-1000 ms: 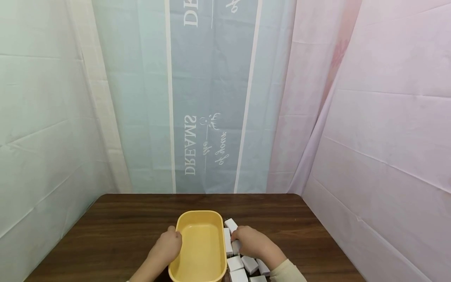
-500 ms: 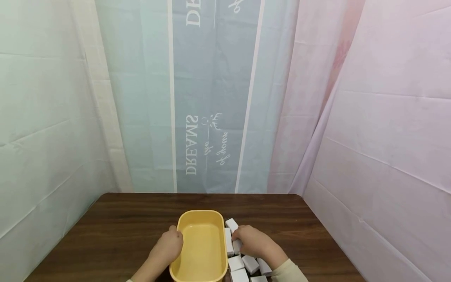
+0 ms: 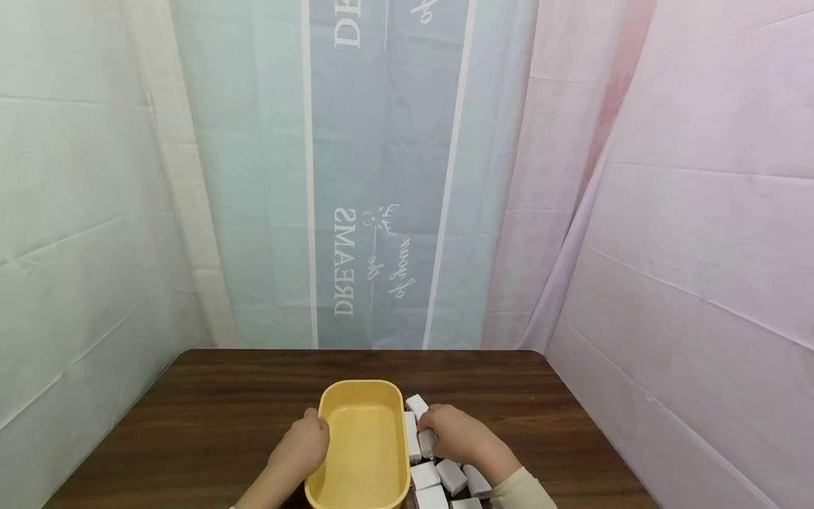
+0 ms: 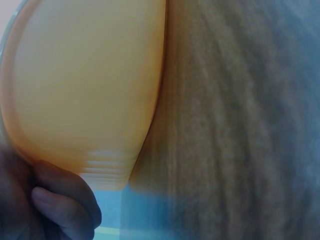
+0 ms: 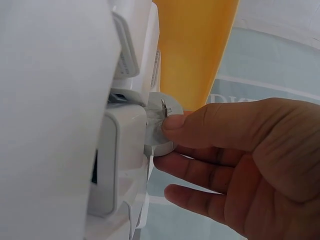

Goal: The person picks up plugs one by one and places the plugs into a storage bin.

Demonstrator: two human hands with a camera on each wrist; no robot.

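Note:
A yellow rectangular tub [image 3: 359,452] stands on the table, and nothing lies inside it. My left hand [image 3: 302,444] grips its left rim; in the left wrist view the curled fingers [image 4: 65,200] lie against the tub's edge. Several white plug adapters [image 3: 425,476] lie close together along the tub's right side. My right hand [image 3: 459,440] is at the far end of this group. In the right wrist view its thumb and forefinger pinch a white adapter with metal prongs [image 5: 159,122], among other white adapters [image 5: 125,150].
Dark wood table [image 3: 222,417] extends around the tub and adapters. A printed blue curtain [image 3: 375,177] hangs behind its far edge, with pale cloth walls at the left [image 3: 76,212] and right [image 3: 712,233].

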